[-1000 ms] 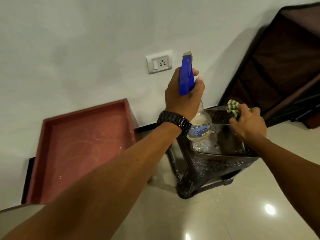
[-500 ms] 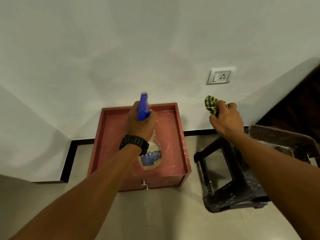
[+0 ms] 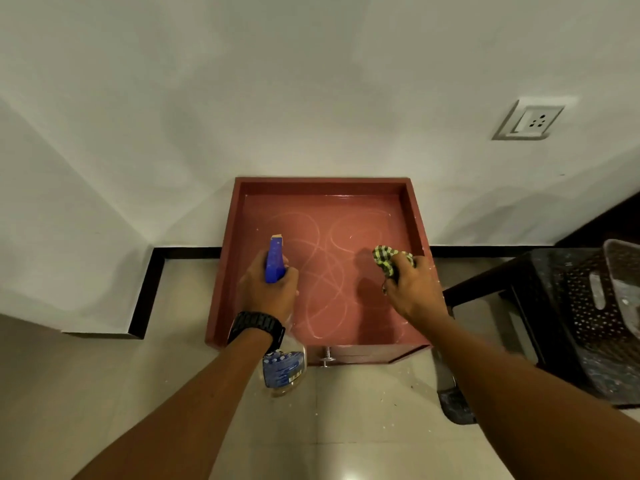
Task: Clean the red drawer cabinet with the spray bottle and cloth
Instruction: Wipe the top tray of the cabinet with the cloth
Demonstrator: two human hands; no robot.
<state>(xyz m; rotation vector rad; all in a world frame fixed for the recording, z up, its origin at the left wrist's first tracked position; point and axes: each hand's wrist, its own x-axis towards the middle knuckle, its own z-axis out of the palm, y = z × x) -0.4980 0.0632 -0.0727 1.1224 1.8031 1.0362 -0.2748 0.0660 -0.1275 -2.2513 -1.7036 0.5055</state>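
Both hands hover over the red drawer cabinet [image 3: 322, 271], which sits on the floor against the wall. The left hand [image 3: 268, 294] grips the spray bottle [image 3: 277, 306], nozzle pointing away toward the wall. The right hand [image 3: 412, 289] clutches the cloth [image 3: 386, 259], probably just above the smeared top and nearer its right rim.

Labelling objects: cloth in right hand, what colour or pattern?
Yellow-green and dark checked cloth, bunched in the right hand; head view.

The spray bottle [image 3: 284, 368] carries a blue label, its print too blurred to read.
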